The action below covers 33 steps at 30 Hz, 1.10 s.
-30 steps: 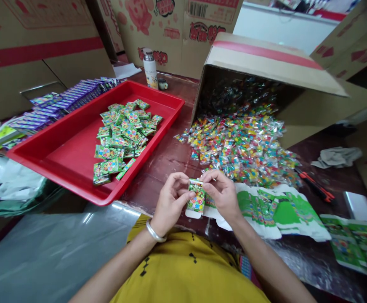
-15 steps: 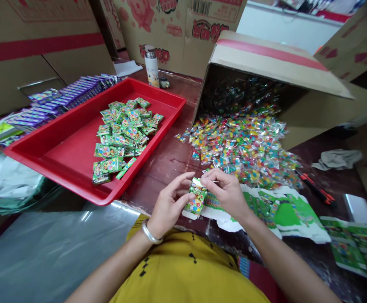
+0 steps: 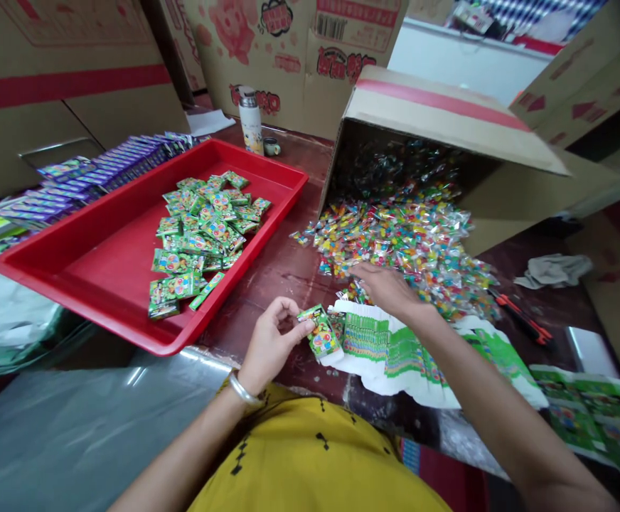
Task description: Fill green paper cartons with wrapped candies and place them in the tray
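My left hand (image 3: 274,343) pinches a small green printed candy box (image 3: 321,334) between thumb and fingers, tilted above the table edge. My right hand (image 3: 387,290) reaches over the near left part of a pile of clear candy packets (image 3: 406,235) filled with colourful sweets. Its fingers point left and down at the packets, and they look apart with nothing seen in them. Beneath the right forearm lies a row of flat green-and-white carton blanks (image 3: 366,334). Left of my hands, a red tray (image 3: 102,249) holds several filled-looking green boxes (image 3: 208,224).
The packets spill from a tipped cardboard box (image 3: 438,107). An orange-black cutter (image 3: 523,320), a grey cloth (image 3: 552,272) and green printed sheets (image 3: 598,419) lie right. A flask (image 3: 251,122) stands behind the tray, purple packs (image 3: 107,171) beyond its left side.
My right hand has left the green box and moved up and right to the candy packets. My left hand keeps the box, now tilted and slightly further left. The view has shifted a little.
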Available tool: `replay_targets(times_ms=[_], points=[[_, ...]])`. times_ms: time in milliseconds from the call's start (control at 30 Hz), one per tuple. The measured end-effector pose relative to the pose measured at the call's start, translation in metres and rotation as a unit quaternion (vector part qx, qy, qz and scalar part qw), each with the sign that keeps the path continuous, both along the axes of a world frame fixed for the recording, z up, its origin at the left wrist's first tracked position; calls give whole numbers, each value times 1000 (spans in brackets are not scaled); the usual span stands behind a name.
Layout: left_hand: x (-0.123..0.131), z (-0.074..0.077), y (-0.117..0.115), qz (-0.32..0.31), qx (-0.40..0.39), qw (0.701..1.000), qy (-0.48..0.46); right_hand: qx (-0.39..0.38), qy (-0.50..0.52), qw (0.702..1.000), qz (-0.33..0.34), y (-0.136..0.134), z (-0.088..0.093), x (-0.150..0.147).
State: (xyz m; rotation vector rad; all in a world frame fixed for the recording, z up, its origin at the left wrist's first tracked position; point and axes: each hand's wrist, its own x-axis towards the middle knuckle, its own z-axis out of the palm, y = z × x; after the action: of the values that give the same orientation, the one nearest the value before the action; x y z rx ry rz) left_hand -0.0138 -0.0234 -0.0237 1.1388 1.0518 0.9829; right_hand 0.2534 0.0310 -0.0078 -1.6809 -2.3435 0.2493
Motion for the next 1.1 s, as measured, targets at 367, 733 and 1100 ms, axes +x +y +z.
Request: replay_targets(times_ms=[367,733,1100], points=[[4,-5,2,-62,-52,995,-54,47,257,960,-103,2,22,4],[26,-6,-10,-80,22,996,-14,-45,513,851,-100,-35,47,-64],[29,1,-18,-84,19,995,-41,178,227,957,-14,-49,52,-69]])
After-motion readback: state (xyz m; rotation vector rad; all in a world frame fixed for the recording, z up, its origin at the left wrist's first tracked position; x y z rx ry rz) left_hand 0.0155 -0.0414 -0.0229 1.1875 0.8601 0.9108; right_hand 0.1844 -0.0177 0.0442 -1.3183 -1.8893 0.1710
